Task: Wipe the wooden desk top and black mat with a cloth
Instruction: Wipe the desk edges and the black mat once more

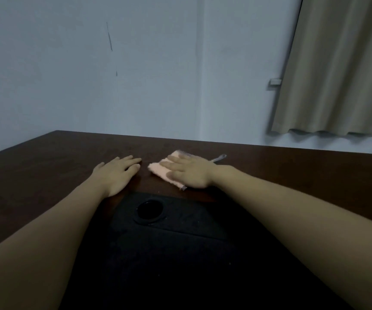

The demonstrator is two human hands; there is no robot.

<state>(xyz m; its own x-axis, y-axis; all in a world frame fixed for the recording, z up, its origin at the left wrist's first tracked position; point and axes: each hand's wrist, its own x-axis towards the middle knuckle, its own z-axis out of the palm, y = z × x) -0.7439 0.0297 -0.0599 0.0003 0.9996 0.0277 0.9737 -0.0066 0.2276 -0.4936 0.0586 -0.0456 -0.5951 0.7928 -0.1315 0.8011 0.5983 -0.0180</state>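
The left hand [115, 173] lies flat, fingers straight, on the dark wooden tabletop [46, 166]. Just beside it, the right hand [187, 172] presses spread fingers onto the pink cloth [161, 171], beyond the black mat [180, 253]. A beige curtain [341, 68] hangs far right.

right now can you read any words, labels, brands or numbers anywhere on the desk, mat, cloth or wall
None: no text can be read in this view.
Black mat: no print or logo shows; its round recess is plain.
Pink cloth under the right hand: no tag text shows.
Wooden desk top: bare, with the left hand flat on it.
Wall: only dark scuff marks, no writing.
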